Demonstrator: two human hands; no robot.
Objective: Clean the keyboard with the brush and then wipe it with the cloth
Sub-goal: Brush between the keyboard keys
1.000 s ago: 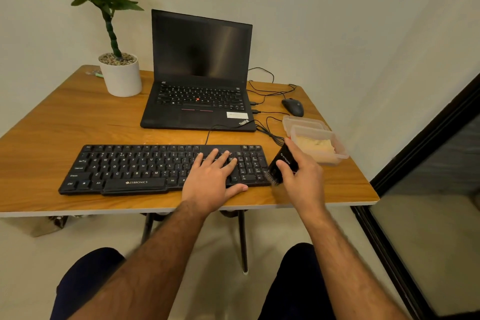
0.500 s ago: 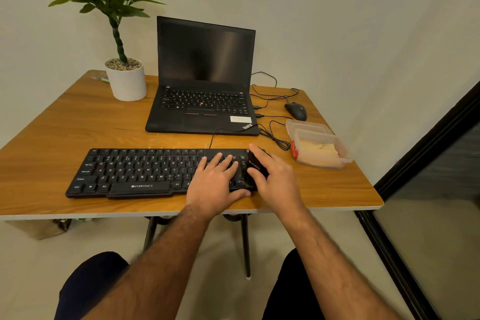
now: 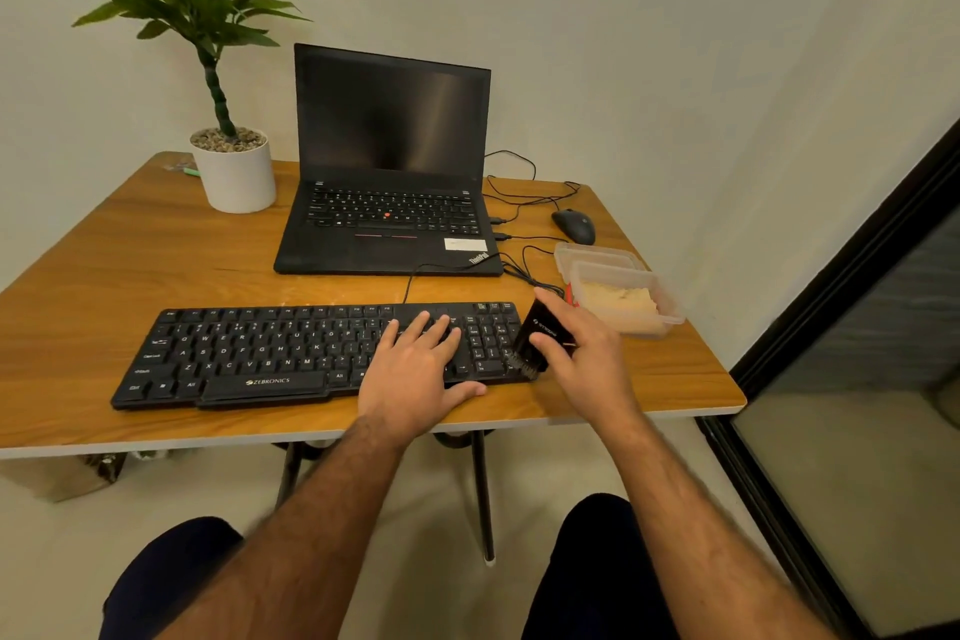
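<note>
A black keyboard (image 3: 270,353) lies along the front of the wooden table (image 3: 130,255). My left hand (image 3: 415,379) rests flat on its right-hand keys, fingers straight, thumb over the front edge. My right hand (image 3: 587,359) grips a black brush (image 3: 540,333) tilted at the keyboard's right end, its bristles down against the number pad's outer edge. A beige cloth (image 3: 618,299) lies in a clear plastic container (image 3: 670,314) just right of the brush.
An open black laptop (image 3: 389,203) stands behind the keyboard, with cables and a black mouse (image 3: 574,225) to its right. A potted plant (image 3: 234,172) sits at the back left. A dark door frame (image 3: 831,301) runs along the right. My knees are under the table's front edge.
My right hand swept the brush left over the number pad half a second ago and has now drawn it back to the keyboard's right end. The left hand stayed on the keys.
</note>
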